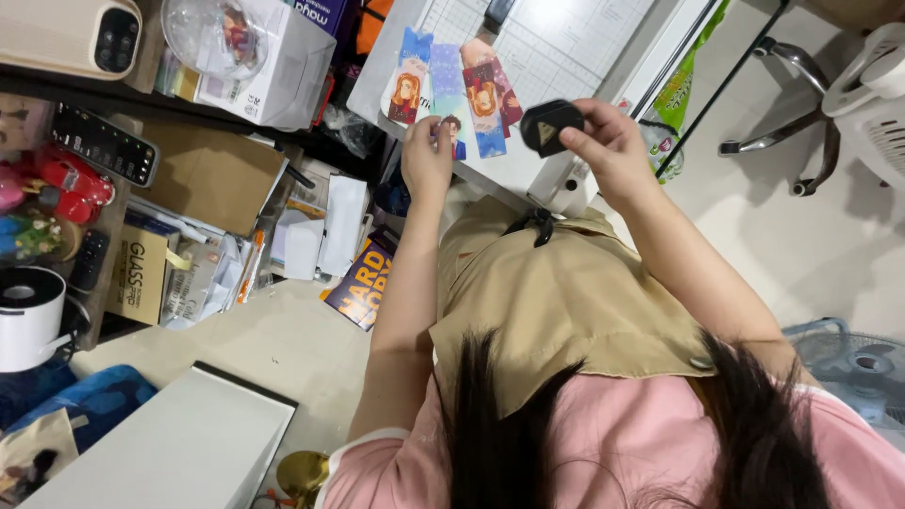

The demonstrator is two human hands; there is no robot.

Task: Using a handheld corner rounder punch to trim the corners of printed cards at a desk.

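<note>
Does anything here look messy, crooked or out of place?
Yes, mildly. The colourful illustrated paper strips under the left hand lie fanned and overlapping on the white table, not lined up. Left of it, flat cardboard boxes and white papers sit in a loose heap. The right hand holds a small black device.

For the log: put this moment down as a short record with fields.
left hand: left hand pinches a fan of illustrated bookmarks
right hand: right hand holds up a small black tool
surface: white desk with a grid cutting mat
surroundings: cluttered shelf on one side, chair base on the other
clothing: tan apron over pink top
</note>
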